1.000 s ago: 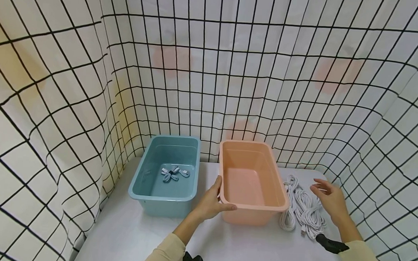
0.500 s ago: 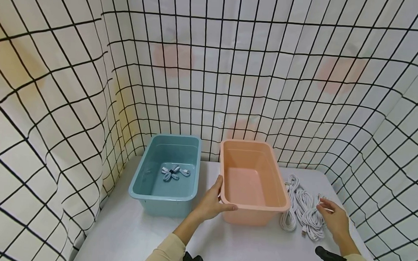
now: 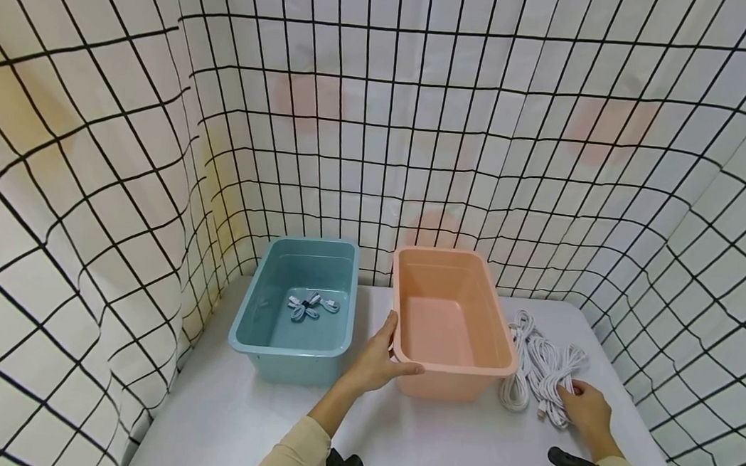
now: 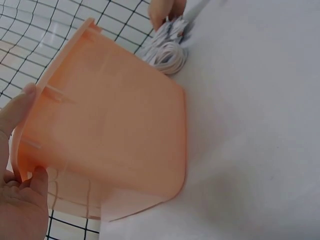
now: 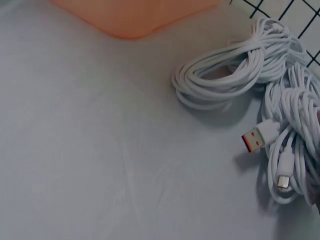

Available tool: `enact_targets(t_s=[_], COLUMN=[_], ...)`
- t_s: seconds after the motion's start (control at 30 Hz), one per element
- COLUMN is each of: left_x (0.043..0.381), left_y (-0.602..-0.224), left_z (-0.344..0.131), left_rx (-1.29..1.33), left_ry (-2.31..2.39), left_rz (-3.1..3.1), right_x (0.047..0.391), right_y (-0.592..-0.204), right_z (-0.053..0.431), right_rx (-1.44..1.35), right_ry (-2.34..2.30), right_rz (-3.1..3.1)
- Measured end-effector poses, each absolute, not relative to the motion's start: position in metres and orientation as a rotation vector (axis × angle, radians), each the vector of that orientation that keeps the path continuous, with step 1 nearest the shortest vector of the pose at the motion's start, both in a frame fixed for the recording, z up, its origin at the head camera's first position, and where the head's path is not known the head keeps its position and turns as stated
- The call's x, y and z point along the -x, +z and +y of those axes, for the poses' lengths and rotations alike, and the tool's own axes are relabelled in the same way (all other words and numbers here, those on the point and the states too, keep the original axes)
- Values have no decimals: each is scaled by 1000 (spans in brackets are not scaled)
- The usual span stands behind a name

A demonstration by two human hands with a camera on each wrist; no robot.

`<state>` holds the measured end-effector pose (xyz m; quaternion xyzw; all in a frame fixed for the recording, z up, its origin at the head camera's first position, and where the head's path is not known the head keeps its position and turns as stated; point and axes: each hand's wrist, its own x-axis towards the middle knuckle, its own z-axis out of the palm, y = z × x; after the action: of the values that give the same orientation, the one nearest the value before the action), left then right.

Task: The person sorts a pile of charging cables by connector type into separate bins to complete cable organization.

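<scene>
My left hand [image 3: 373, 361] grips the near left corner of an orange plastic bin [image 3: 447, 386], thumb on one side of the rim and fingers on the other, as the left wrist view shows up close. At the far right of the table, my right hand [image 3: 586, 411] pinches the right side of a coiled white USB cable [image 3: 556, 376]. Its two plugs, a USB-A plug [image 5: 260, 136] and a smaller metal-tipped plug [image 5: 285, 170], stick out in the right wrist view. Another coiled white cable [image 5: 215, 90] lies against it, beside the bin. The bin's inside holds nothing visible.
Left of the orange bin stands a blue bin [image 3: 294, 364] with small tied grey-white cables [image 3: 306, 307] on its floor. Black netting [image 3: 389, 127] over white walls encloses the back and both sides of the white table [image 3: 449, 451].
My right hand has come down and toward me, from above the coiled cables onto the right-hand coil's side, and now pinches it. My left hand stays on the orange bin's rim.
</scene>
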<state>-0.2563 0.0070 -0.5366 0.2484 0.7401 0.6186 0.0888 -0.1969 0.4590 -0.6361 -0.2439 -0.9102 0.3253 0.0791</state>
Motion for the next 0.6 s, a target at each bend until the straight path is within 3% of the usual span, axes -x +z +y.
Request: enact_targets(t_s=[0.6], left_x=[256], left_y=[-536], left_z=[5], left_rx=[-742], left_ry=[1851], left_rz=[2204], right_x=[202], right_y=[-627], right_z=[456], right_rx=[953], right_ry=[1023], right_rz=[-2631])
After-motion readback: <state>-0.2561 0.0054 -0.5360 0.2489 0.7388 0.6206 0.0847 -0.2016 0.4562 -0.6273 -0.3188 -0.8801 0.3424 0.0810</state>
